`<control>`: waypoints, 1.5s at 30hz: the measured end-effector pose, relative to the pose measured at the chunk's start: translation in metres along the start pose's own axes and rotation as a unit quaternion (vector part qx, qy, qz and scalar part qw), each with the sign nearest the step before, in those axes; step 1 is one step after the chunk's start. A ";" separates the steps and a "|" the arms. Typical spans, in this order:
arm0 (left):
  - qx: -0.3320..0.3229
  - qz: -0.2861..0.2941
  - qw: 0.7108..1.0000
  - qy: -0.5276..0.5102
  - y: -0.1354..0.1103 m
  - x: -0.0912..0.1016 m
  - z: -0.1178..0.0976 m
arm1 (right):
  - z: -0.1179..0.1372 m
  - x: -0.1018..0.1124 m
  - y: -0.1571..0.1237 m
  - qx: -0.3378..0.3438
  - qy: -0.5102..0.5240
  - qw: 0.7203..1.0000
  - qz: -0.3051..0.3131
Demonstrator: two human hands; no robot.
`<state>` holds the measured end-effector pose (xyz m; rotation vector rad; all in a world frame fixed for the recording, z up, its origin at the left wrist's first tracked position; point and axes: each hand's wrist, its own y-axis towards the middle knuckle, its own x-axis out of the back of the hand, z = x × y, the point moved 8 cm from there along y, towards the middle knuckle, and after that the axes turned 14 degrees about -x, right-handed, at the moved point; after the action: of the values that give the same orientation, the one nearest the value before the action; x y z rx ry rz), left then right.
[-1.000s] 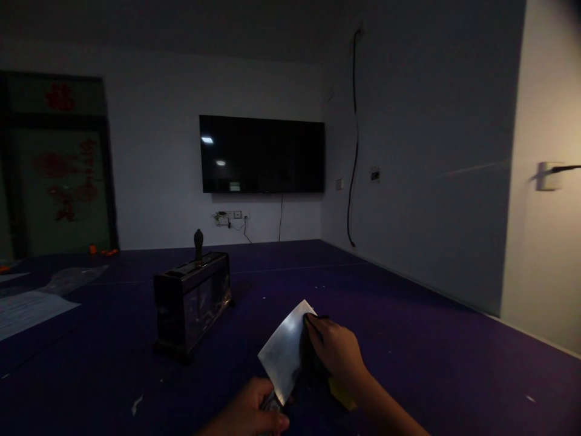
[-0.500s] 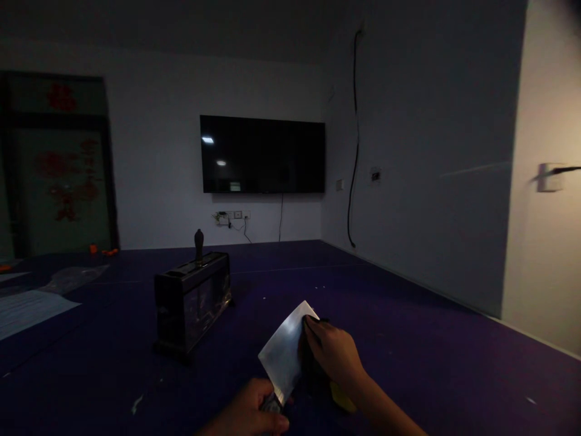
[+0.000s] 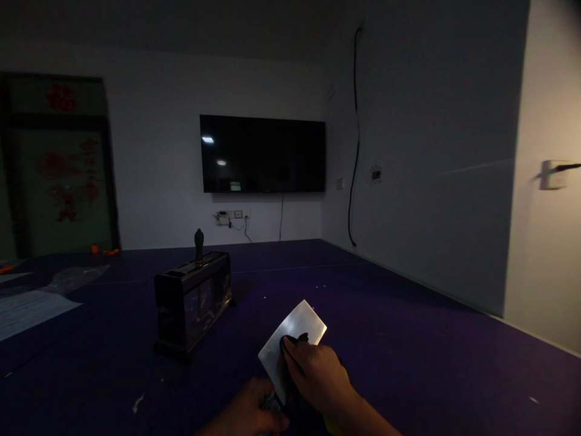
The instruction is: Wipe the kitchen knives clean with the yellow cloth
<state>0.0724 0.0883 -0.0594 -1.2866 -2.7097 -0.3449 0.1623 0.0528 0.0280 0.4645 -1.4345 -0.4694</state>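
Observation:
A cleaver with a broad shiny blade is tilted up at the bottom centre. My left hand is closed around its handle, at the lower end. Across the blade face lies my right hand, its fingers pressing a black cloth against the metal. Part of the cloth hangs in shadow below. Something yellow peeks out beneath the right wrist; its kind is hard to make out.
Left of the cleaver stands a black knife block with clear sides and one upright handle. Paper and clear plastic lie on the purple tabletop at left. A television hangs beyond.
My right hand has slid with the black cloth from the blade's upper right edge down and left onto the blade face. The cleaver and left hand stay nearly still.

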 end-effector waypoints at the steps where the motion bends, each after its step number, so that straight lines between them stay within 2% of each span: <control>1: -0.006 0.000 1.000 -0.007 0.000 -0.001 -0.002 | 0.003 0.001 -0.001 0.005 0.000 1.000 0.001; 8: -0.040 0.009 0.997 -0.072 0.004 -0.008 -0.003 | 0.025 0.002 -0.008 0.068 0.005 0.998 0.018; 15: -0.016 -0.014 0.999 -0.033 0.006 -0.002 0.000 | 0.042 -0.004 -0.018 0.142 -0.017 0.989 0.039; 18: 0.006 -0.011 0.999 -0.029 0.005 -0.002 0.001 | 0.042 -0.002 -0.018 0.138 -0.011 0.989 0.046; 21: -0.003 -0.023 0.999 -0.043 0.005 -0.001 0.000 | 0.041 0.000 -0.017 0.129 -0.013 0.990 0.056; 25: 0.029 -0.020 0.998 -0.047 0.005 -0.002 0.008 | 0.042 -0.001 -0.017 0.131 -0.015 0.989 0.060; 34: 0.025 -0.040 0.998 -0.035 0.004 -0.001 0.011 | 0.040 0.001 -0.019 0.135 0.007 0.990 0.042; 37: 0.033 -0.034 0.998 -0.034 0.004 -0.002 0.010 | 0.040 0.001 -0.019 0.136 0.007 0.990 0.043; 40: 0.018 -0.005 0.999 -0.032 0.005 -0.006 0.007 | 0.038 0.000 -0.018 0.133 0.006 0.990 0.036; 45: 0.002 -0.020 0.998 -0.053 0.004 -0.003 0.007 | 0.036 0.001 -0.015 0.104 -0.008 0.994 0.026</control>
<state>0.0772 0.0903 -0.0660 -1.2878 -2.8256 -0.2830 0.1262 0.0393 0.0233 0.5898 -1.5151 -0.2830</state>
